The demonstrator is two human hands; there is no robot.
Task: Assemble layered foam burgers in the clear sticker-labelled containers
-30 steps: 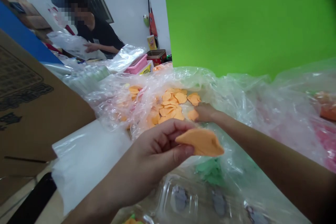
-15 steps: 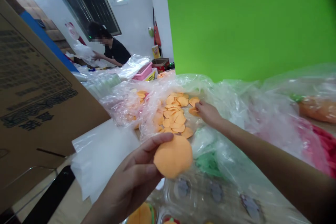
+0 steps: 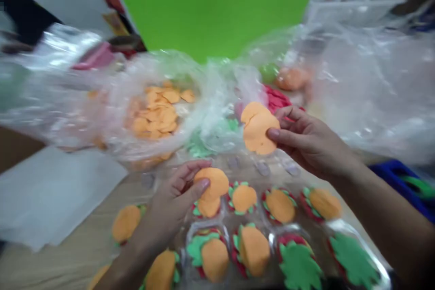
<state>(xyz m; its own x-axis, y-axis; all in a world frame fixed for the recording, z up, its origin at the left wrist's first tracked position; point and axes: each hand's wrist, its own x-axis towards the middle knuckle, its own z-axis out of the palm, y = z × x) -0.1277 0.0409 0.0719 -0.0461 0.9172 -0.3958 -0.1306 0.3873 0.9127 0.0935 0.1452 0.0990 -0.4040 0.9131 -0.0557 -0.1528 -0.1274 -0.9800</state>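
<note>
The left hand [image 3: 171, 197] pinches one flat orange disc [image 3: 213, 183], the right hand [image 3: 307, 138] another disc [image 3: 261, 133].

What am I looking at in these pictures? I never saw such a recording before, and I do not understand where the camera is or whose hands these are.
There is no machine here. One camera worn on a person's head looks down at their own two bare hands. In the latest view, the left hand holds a soft orange disc, and the right hand holds another orange piece. Below them is a clear plastic tray on a wooden table. Its compartments hold layered red, green and orange shapes. Behind it, a clear plastic bag holds many loose orange pieces.
</note>
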